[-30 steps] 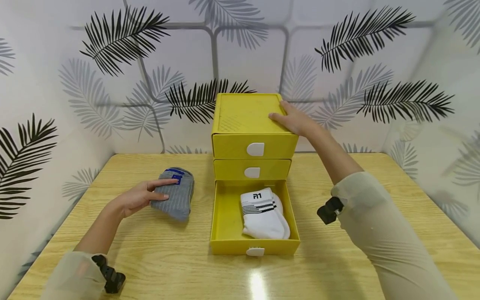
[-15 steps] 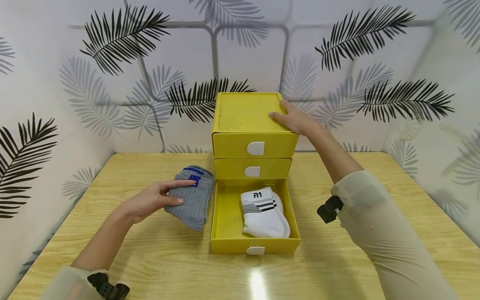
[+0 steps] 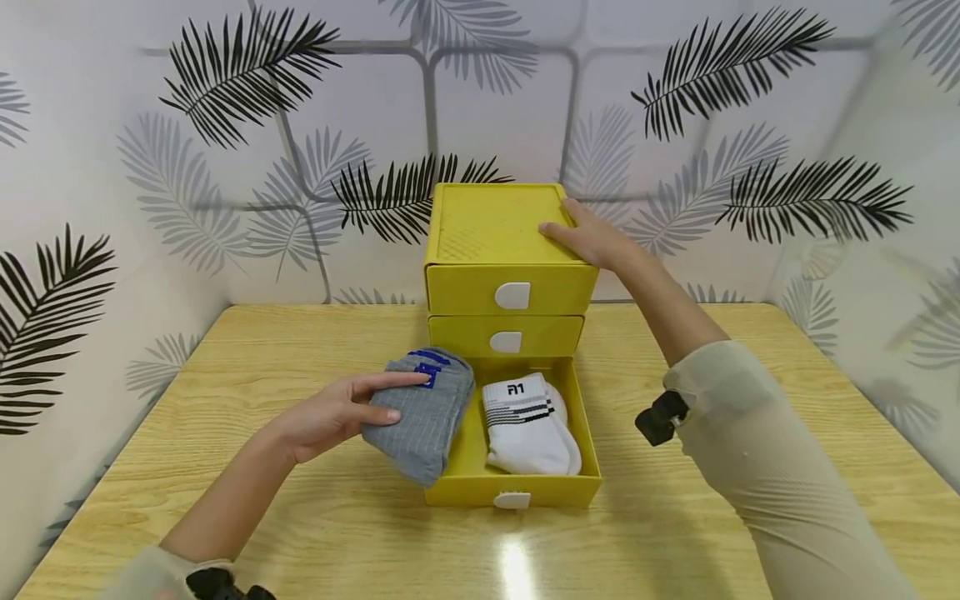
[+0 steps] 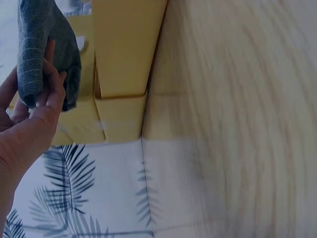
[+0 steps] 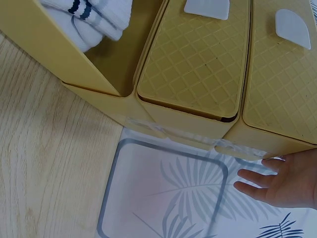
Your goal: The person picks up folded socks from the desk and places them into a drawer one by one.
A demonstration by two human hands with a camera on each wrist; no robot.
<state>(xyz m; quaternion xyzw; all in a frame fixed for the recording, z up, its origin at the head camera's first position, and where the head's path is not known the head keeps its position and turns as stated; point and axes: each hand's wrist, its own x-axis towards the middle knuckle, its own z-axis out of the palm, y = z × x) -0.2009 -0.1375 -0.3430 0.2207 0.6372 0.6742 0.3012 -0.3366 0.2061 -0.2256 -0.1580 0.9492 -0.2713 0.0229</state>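
My left hand [image 3: 330,414] pinches a folded pair of grey socks [image 3: 438,417] with a blue label, its thumb and a finger on the face toward me. The socks hang over the left side wall of the open bottom drawer [image 3: 517,492] of a yellow drawer unit [image 3: 495,221]. In the left wrist view, fingers curl round the grey socks [image 4: 32,54]. White socks [image 3: 528,433] with dark stripes lie in the drawer's right part. My right hand [image 3: 592,237] rests on the unit's top right edge; in the right wrist view its fingers [image 5: 255,191] look fairly straight along the side.
Two closed drawers with white tabs [image 3: 512,296] sit above the open one. The unit stands on a wooden table [image 3: 675,467] near a leaf-patterned backdrop [image 3: 495,100]. Black wrist cameras [image 3: 660,417] are strapped to both sleeves.
My left hand has carried the grey socks rightward, from beside the unit to over the open drawer's left side. The right hand stays in place on the unit.
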